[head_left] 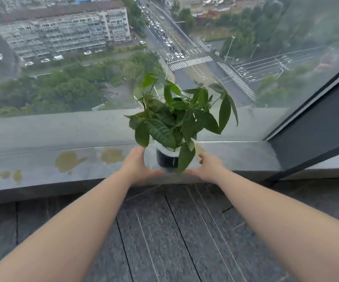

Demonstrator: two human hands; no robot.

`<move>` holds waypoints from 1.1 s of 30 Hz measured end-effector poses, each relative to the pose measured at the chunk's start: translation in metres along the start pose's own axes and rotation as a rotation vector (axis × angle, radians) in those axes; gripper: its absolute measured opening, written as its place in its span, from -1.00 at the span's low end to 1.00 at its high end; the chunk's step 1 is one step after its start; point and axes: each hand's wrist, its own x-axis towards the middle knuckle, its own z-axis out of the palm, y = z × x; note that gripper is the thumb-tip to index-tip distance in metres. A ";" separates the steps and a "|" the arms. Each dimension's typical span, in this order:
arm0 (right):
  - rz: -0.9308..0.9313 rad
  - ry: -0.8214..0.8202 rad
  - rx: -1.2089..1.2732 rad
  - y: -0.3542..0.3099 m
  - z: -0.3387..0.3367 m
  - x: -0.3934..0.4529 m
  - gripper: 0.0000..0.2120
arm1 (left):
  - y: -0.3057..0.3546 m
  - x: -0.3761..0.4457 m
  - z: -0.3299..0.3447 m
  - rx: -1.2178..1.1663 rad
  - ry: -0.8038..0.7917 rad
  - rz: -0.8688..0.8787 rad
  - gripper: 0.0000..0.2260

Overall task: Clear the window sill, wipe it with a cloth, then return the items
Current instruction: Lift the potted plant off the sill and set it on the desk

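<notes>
— Where does the potted plant (176,127) stand?

— On the grey window sill (42,159), toward its right half, close to the front edge. Its pot (167,158) is dark with fine ribs and has a white upper part; broad green leaves spread over it, and one leaf hangs down across the front of the pot.

— And the person's hands?

— Both arms reach forward from the bottom of the view. The left hand (137,166) is at the left side of the pot, the right hand (208,166) at its right side. Each is spread with thumb apart from the fingers, cupped toward the pot with the plant between them. The picture is blurred there, so it cannot be told whether the fingers touch the pot or stop just short of it. Neither hand is curled round anything.

— What else lies on the sill?

— Yellowish-brown stains (68,160) to the left of the plant, some larger, some smaller nearer the left end. Behind the sill is the window glass (62,78), with a street crossing, trees and an apartment block far below. In front of the sill runs a dark planked floor (164,231).
</notes>
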 end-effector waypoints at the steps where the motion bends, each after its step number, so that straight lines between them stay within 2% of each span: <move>1: -0.043 0.007 0.025 0.001 0.004 0.009 -0.18 | -0.002 0.006 0.003 -0.005 0.003 0.026 -0.25; 3: -0.114 0.019 0.069 0.000 0.009 0.023 -0.23 | -0.012 0.020 0.008 -0.029 -0.024 0.046 -0.18; 6: -0.176 0.014 0.103 0.003 0.015 0.050 -0.17 | -0.020 0.039 0.014 -0.102 -0.103 0.032 0.06; 7: -0.192 0.005 0.092 0.007 0.017 0.060 -0.21 | -0.020 0.043 0.015 -0.136 -0.121 0.034 0.05; 10: -0.229 0.021 0.124 0.009 0.018 0.068 -0.25 | -0.019 0.053 0.019 -0.250 -0.120 0.037 -0.13; 12: -0.265 0.027 0.177 0.006 0.017 0.061 -0.28 | -0.021 0.057 0.021 -0.281 -0.130 0.037 -0.14; 16: -0.301 0.035 0.231 0.005 0.018 0.062 -0.55 | -0.022 0.062 0.025 -0.318 -0.129 0.059 -0.15; 19: -0.319 0.011 0.252 0.006 0.016 0.061 -0.67 | -0.020 0.059 0.024 -0.347 -0.118 0.096 -0.18; 23: -0.308 -0.018 0.304 -0.002 0.003 0.040 -0.65 | -0.012 0.042 0.009 -0.391 -0.113 0.107 -0.18; 27: -0.321 -0.078 0.349 -0.026 -0.018 0.004 -0.38 | 0.005 0.012 -0.023 -0.416 -0.121 0.089 -0.18; 30: -0.304 -0.099 0.338 -0.050 -0.035 -0.034 -0.40 | 0.019 -0.024 -0.054 -0.423 -0.136 0.075 -0.12; 33: -0.320 -0.115 0.306 -0.081 -0.058 -0.083 -0.33 | 0.038 -0.070 -0.094 -0.439 -0.123 0.063 -0.13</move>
